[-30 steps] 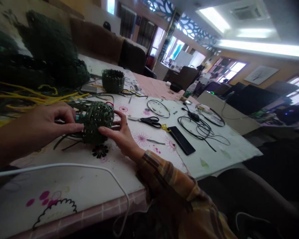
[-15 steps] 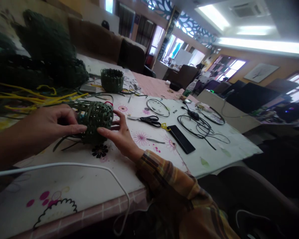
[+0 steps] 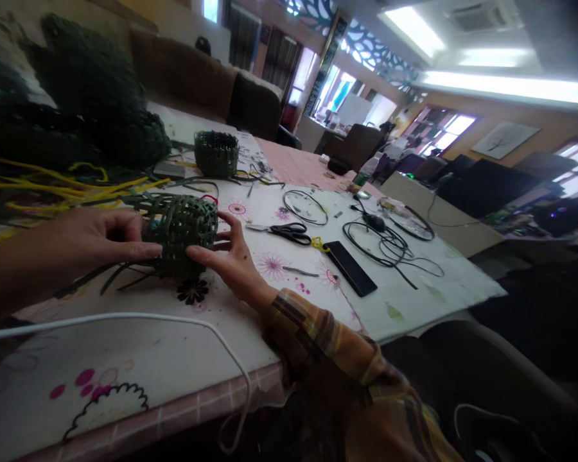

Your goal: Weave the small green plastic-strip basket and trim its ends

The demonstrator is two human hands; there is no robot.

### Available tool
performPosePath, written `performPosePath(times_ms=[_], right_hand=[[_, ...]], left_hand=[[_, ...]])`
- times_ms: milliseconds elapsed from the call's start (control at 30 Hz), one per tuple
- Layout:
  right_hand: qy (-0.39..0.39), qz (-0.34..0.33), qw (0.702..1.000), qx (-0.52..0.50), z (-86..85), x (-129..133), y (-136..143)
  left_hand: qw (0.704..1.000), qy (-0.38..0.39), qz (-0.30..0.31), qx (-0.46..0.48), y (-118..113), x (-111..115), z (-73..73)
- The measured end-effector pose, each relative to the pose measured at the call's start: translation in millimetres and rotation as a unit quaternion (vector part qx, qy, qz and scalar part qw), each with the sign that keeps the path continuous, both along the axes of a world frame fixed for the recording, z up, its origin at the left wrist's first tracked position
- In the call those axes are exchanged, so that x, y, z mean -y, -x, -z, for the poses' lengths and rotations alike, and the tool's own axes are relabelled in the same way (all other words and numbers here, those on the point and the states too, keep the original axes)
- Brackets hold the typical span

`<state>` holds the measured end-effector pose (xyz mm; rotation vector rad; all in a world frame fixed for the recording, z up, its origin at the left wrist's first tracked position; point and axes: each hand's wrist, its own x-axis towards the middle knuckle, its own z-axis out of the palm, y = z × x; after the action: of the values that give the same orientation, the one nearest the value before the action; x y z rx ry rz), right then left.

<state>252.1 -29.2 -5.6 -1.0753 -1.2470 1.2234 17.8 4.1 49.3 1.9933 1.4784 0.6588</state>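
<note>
A small dark green woven basket (image 3: 187, 221) lies on its side on the flowered tablecloth (image 3: 149, 359), its loose strips pointing left. My right hand (image 3: 234, 260) holds its closed end, with the thumb in front and the other fingers behind. At the end with the loose strips, my left hand (image 3: 110, 237) is closed, thumb and fingers pressed together on the strips at the basket's edge. Part of the left fingers is hidden behind the thumb. A bit of red (image 3: 210, 199) shows at the basket's top right.
Black scissors (image 3: 291, 232), a dark phone (image 3: 350, 269) and coiled black cable (image 3: 380, 247) lie to the right. Another woven basket (image 3: 216, 154) stands behind. Yellow strips (image 3: 77, 189) and a dark green heap (image 3: 91, 83) are at left. A white cord (image 3: 173, 317) crosses the front.
My left hand has shifted slightly left, away from the basket's middle. My right hand and the basket have hardly moved.
</note>
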Motion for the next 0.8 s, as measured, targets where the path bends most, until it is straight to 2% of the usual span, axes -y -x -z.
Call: performPosePath(times_ms=[333, 600, 700, 800], right_hand=[[-0.02, -0.004, 1.0, 0.017, 0.1, 6.0, 2.3], [-0.06, -0.026, 0.997, 0.034, 2.2, 5.9, 3.6], [-0.084, 0.002, 0.993, 0.086, 1.9, 7.3, 3.8], [-0.129, 0.067, 0.971, 0.19, -0.5, 13.9, 9.1]], left_hand=[[0.998, 0.022, -0.036, -0.053, -4.4, 4.1, -3.6], [0.997, 0.042, -0.053, 0.034, -23.5, 17.0, -13.6], [0.992, 0.077, -0.042, 0.089, -27.6, 20.0, -16.8], [0.99, 0.075, -0.038, 0.113, -29.6, 22.6, -19.1]])
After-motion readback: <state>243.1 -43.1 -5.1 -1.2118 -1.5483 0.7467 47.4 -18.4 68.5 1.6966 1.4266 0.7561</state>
